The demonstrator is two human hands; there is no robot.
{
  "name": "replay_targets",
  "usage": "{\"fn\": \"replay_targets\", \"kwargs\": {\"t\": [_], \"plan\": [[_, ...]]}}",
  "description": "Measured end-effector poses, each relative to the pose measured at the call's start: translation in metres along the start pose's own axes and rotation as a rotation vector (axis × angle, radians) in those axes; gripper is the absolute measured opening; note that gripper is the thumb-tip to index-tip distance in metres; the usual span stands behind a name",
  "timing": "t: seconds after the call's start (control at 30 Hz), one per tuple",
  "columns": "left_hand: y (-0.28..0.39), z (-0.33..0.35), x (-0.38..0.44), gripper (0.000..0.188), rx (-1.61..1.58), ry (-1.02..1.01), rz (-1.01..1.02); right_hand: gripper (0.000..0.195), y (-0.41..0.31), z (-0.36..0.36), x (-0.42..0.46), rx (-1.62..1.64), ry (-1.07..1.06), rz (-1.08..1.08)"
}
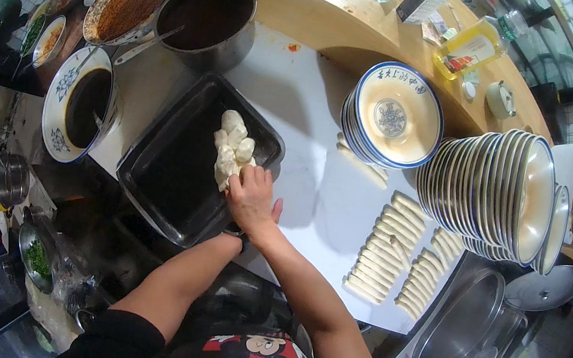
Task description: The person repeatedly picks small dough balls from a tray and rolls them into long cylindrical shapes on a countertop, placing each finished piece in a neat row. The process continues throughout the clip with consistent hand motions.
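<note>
Dough pieces (230, 138) lie clumped in a black rectangular metal pan (170, 159), towards its right side. My right hand (252, 196) reaches over the pan's near right rim, its fingers closed around the lower end of the clump. My left hand is mostly hidden beneath my right hand and wrist; its forearm ends at a dark wristband near the pan's rim. A fingertip (277, 210) shows just right of my right hand, and seems to be of my left hand. What the left hand holds cannot be seen.
Rows of dough strips (388, 250) lie on the white worktop (293, 174) at the right. Stacked bowls (394, 114) and plates (489, 190) stand behind them. A bowl of dark liquid (88, 106), a deep pot (208, 18) and a bowl of red-brown sauce (131, 5) flank the pan's left and far sides.
</note>
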State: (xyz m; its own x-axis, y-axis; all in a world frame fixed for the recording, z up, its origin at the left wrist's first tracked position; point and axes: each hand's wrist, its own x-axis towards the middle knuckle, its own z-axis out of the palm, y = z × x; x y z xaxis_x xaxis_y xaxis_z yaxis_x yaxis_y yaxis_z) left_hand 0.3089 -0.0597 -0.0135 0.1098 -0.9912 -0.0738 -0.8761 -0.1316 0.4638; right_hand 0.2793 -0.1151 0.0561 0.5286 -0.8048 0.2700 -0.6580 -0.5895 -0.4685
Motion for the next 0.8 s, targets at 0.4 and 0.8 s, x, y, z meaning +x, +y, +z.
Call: {"fn": "replay_targets", "kwargs": {"t": [0.4, 0.8], "plan": [[0.004, 0.004, -0.004, 0.098, -0.101, 0.105, 0.051, 0.053, 0.089, -0.103, -0.230, -0.189, -0.162, 0.375], [0.004, -0.002, 0.000, 0.103, -0.044, -0.006, 0.019, 0.099, 0.067, -0.104, -0.207, -0.219, -0.675, 0.374]]}}
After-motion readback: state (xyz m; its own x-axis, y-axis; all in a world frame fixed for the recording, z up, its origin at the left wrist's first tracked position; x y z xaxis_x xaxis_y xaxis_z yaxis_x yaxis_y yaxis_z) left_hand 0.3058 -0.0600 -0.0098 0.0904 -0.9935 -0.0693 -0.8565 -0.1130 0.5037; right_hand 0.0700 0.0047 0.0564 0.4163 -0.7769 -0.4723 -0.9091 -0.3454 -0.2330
